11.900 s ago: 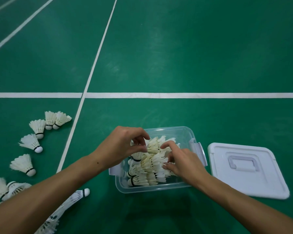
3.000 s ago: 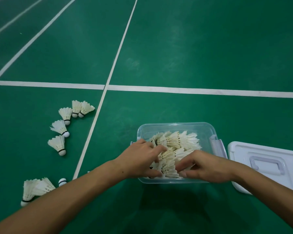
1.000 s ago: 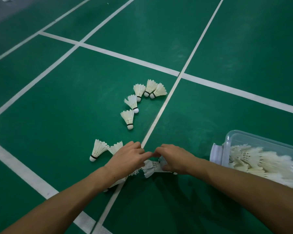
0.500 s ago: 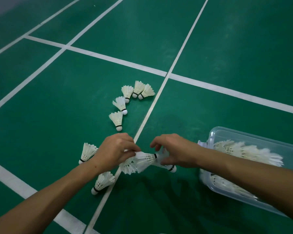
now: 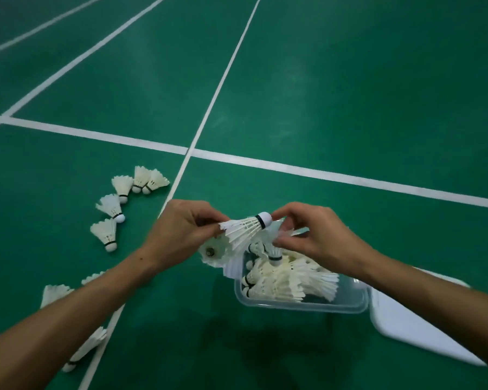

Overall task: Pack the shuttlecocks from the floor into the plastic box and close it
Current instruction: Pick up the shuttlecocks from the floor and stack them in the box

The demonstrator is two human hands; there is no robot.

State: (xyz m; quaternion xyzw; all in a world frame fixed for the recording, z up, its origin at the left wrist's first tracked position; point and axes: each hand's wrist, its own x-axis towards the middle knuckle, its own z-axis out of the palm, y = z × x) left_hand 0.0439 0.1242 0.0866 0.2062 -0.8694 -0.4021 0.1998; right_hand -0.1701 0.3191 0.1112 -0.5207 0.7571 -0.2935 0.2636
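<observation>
Your left hand [image 5: 181, 232] pinches shuttlecock [image 5: 244, 228] feathers | right hand [image 5: 307, 235] pinches its cork, possibly a second one below | box [image 5: 299, 305] at 5 o'clock, open | loose shuttlecocks [image 5: 110, 212] at 9 o'clock

Dim, even overhead light is falling; soft shadows are pooling just below the plastic box [image 5: 299, 305]; court lines [image 5: 217, 88] are bowing toward the edges.

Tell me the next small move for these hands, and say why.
Probably lower the held shuttlecocks into the plastic box. Both the left hand and the right hand grip them just above the open box, which already holds a pile, while more shuttlecocks on the floor wait and the lid lies beside it.
</observation>
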